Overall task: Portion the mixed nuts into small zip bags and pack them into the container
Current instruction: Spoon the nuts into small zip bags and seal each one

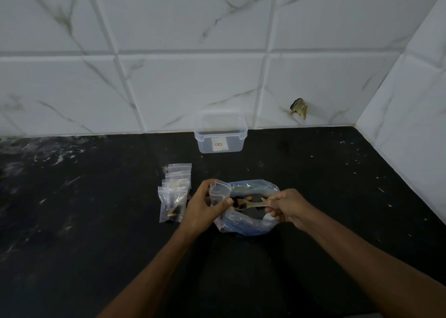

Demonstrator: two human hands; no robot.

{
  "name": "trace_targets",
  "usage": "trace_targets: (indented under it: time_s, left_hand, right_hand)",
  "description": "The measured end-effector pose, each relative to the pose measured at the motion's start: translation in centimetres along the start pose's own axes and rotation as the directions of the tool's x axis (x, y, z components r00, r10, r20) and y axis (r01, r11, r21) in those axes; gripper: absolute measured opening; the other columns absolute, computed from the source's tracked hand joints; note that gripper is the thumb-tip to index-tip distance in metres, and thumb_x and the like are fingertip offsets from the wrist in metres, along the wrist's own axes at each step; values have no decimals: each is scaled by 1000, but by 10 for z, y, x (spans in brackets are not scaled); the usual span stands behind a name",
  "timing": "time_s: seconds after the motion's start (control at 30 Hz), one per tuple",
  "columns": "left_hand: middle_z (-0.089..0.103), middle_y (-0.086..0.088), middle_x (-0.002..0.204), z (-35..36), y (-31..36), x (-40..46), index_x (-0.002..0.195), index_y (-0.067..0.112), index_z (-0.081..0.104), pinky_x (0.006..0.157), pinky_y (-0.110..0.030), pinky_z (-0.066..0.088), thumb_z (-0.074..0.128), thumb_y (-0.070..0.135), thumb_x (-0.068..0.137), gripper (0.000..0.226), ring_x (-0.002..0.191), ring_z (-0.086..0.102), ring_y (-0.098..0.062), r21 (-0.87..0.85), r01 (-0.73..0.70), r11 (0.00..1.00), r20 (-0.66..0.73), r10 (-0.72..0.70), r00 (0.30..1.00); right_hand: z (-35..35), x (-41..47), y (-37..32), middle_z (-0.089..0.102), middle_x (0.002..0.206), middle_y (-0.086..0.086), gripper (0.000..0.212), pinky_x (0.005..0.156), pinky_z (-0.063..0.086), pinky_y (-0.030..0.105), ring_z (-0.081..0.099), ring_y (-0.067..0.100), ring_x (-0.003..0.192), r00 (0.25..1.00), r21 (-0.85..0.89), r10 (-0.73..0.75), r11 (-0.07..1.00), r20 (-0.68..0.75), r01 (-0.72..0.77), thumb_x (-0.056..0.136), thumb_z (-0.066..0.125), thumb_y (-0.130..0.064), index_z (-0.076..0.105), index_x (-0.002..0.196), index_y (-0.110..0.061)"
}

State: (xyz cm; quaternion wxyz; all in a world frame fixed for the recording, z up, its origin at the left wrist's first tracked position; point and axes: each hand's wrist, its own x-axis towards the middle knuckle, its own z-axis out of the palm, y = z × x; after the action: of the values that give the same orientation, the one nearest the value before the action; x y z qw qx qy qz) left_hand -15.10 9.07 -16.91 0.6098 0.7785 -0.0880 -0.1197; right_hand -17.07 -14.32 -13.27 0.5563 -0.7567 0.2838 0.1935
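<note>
A black, white-flecked tabletop (313,185) is meeting marbled white wall tiles (169,81); one tile is showing a chipped hole (299,108).

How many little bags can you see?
5, maybe more hidden. Four little bags lie overlapping in a stack on the counter, left of the hands. The left hand holds one open little bag over the big nut bag.

Two bare forearms come into the picture from the lower edge — no sleeves, cuffs or gloves cover any part that shows. The left hand (205,205) is bare, with no ring, band or watch visible on the fingers or at the wrist just behind the grip. The right hand (287,206) is likewise bare — knuckles and wrist uncovered, nothing worn along the forearm behind its grip. Dim light leaves the fingernails unclear.
</note>
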Motion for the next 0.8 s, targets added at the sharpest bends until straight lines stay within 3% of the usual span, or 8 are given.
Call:
trace_targets:
  time_s: [0.07,0.2,0.37,0.53,0.6,0.7,0.77,0.8]
  left_hand:
    - [64,6,119,-2,2,-1,128,30,49,91,-39,57,76,34,81,54,108,65,-11,26,-3,1000,-9,3,1000]
    - [62,13,110,-2,18,-3,123,36,48,75,-19,52,75,32,83,49,101,62,-4,113,-43,993,-27,46,999]
    - [64,18,106,4,29,2,120,34,51,83,-21,52,77,34,81,46,99,61,3,162,-116,980,-71,129,989]
    - [62,21,107,14,38,8,119,37,49,77,-12,47,76,34,82,46,98,58,9,165,-118,979,-65,130,989]
    - [61,19,106,18,41,9,123,33,49,72,-7,45,76,35,82,49,95,56,14,167,-108,980,-57,119,991]
    - [61,19,103,25,42,11,122,31,49,71,0,43,76,34,81,49,92,54,22,165,-121,979,-66,133,989]
    - [62,19,100,28,43,10,117,33,49,71,0,43,76,33,82,45,91,56,19,155,-122,980,-80,135,988]
    - [63,19,100,29,44,10,115,34,49,71,-2,44,76,32,82,43,91,57,16,146,-122,982,-86,135,987]
  right_hand:
    - [-10,-5,-4,70,88,16,13,56,51,24,61,12,62,1000,11,-12,1000,-4,12,95,54,-2,66,98,-5]
    - [-31,-19,-22,70,86,12,17,51,48,21,59,10,60,998,14,-61,998,-1,61,96,52,-2,68,100,-4]
    - [-48,-43,-57,70,82,9,17,49,47,20,57,9,60,990,37,-141,989,-10,141,96,53,-4,69,99,-6]
    - [-48,-66,-83,72,85,9,14,51,49,20,62,9,60,947,-149,-320,938,-21,313,95,57,-10,70,97,-10]
    - [-38,-74,-85,71,82,4,13,50,48,16,63,6,56,892,-345,-451,842,-28,414,95,57,-13,69,96,-14]
    - [-17,-81,-81,66,79,-2,13,53,50,18,62,5,57,762,-620,-648,589,21,518,97,54,-17,66,94,-21]
    - [-3,-83,-72,58,71,-5,12,55,47,23,55,9,60,643,-775,-757,335,118,536,94,58,-14,63,85,-18]
    - [3,-83,-67,52,67,-6,13,49,37,19,49,10,56,548,-830,-816,170,183,531,88,65,-11,60,78,-17]
